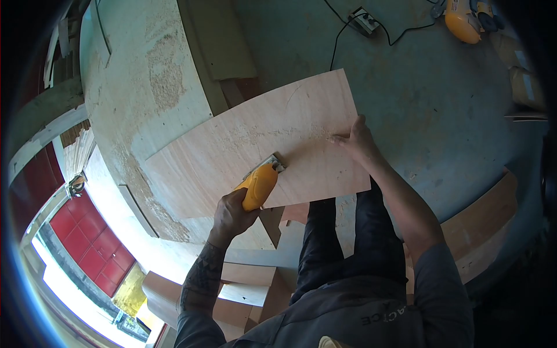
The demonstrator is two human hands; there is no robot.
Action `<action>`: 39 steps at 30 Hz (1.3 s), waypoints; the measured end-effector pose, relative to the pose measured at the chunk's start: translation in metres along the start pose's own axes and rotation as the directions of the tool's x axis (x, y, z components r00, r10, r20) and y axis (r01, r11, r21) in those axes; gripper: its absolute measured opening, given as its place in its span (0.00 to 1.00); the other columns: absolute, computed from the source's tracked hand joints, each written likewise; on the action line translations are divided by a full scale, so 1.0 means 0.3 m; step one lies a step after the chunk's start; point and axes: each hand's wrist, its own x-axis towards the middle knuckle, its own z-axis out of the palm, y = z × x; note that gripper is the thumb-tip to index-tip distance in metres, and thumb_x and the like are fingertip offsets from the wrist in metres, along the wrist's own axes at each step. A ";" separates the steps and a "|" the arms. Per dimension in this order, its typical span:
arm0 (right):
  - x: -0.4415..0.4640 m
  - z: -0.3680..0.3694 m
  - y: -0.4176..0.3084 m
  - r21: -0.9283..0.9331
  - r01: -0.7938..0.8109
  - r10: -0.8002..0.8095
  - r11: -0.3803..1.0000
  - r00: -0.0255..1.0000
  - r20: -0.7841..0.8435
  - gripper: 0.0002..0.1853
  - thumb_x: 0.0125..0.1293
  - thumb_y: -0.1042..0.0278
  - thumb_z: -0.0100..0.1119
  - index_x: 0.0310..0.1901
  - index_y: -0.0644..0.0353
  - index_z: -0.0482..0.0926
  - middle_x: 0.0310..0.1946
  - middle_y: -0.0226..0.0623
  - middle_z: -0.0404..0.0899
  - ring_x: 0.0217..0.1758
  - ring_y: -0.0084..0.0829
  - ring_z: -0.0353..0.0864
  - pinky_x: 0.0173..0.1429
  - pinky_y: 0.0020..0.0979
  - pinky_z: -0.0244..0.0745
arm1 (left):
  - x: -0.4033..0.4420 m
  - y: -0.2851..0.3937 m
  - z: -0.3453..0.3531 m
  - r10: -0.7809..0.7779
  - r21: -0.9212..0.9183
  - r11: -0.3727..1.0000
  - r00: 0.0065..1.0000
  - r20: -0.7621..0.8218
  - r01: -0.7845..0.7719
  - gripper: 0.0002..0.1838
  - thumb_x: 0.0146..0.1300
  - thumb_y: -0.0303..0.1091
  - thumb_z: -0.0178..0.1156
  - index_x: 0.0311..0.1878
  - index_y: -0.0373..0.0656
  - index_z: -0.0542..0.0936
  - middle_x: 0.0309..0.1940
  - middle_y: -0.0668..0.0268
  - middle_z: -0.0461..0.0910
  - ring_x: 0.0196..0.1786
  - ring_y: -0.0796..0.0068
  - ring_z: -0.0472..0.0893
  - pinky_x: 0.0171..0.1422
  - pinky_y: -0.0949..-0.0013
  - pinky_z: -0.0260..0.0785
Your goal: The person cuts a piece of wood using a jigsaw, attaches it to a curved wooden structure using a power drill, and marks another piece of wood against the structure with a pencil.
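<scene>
A yellow jigsaw [261,187] with a metal base plate rests on a light plywood sheet [203,159]; its blade is hidden. My left hand [233,213] is wrapped around the jigsaw's body from the near side. At the sheet's right edge, my right hand [357,144] grips the board, with some fingers lying on its top face. The sheet has a curved far edge and a straight right end, and sawdust is scattered across its middle. Its left part lies over a large dusty work table [127,87], while the right part reaches out above the floor near my legs.
A power strip [364,22] with black cords lies on the floor beyond the sheet. Another yellow power tool [462,22] is at the far right. A curved wood panel [484,217] lies to my right. Wooden box-like pieces [246,274] stand near my left side.
</scene>
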 end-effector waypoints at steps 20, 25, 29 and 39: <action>0.002 0.100 0.056 -0.064 -0.078 0.088 0.995 0.981 0.172 0.46 0.59 0.51 0.80 0.61 0.75 0.59 0.59 0.67 0.78 0.60 0.57 0.84 0.67 0.45 0.78 | -0.122 -0.143 -0.005 -0.052 0.103 0.993 0.993 -0.107 0.063 0.13 0.53 0.35 0.75 0.40 0.42 0.86 0.35 0.55 0.88 0.40 0.49 0.88 0.45 0.52 0.82; 0.012 0.100 0.067 -0.058 -0.092 0.100 0.994 0.981 0.168 0.46 0.58 0.51 0.81 0.61 0.72 0.59 0.58 0.67 0.80 0.60 0.57 0.85 0.62 0.44 0.82 | -0.126 -0.156 0.001 -0.052 0.073 0.996 0.994 -0.094 0.059 0.14 0.53 0.37 0.73 0.40 0.42 0.85 0.34 0.52 0.87 0.39 0.46 0.88 0.47 0.50 0.82; 0.041 0.132 0.106 -0.108 -0.068 0.082 0.992 0.988 0.133 0.46 0.61 0.57 0.80 0.65 0.73 0.56 0.60 0.57 0.78 0.60 0.42 0.84 0.57 0.38 0.84 | -0.134 -0.116 0.009 -0.178 0.011 0.984 0.981 -0.083 0.180 0.14 0.53 0.38 0.73 0.41 0.41 0.85 0.35 0.50 0.88 0.40 0.45 0.88 0.48 0.50 0.82; 0.047 0.101 0.075 -0.098 -0.141 0.156 0.985 0.975 0.160 0.51 0.57 0.56 0.83 0.67 0.74 0.55 0.59 0.57 0.78 0.59 0.45 0.84 0.61 0.39 0.82 | -0.154 -0.158 0.048 -0.108 -0.114 0.990 0.972 -0.207 0.085 0.14 0.52 0.33 0.74 0.40 0.38 0.85 0.36 0.49 0.87 0.41 0.44 0.87 0.46 0.51 0.81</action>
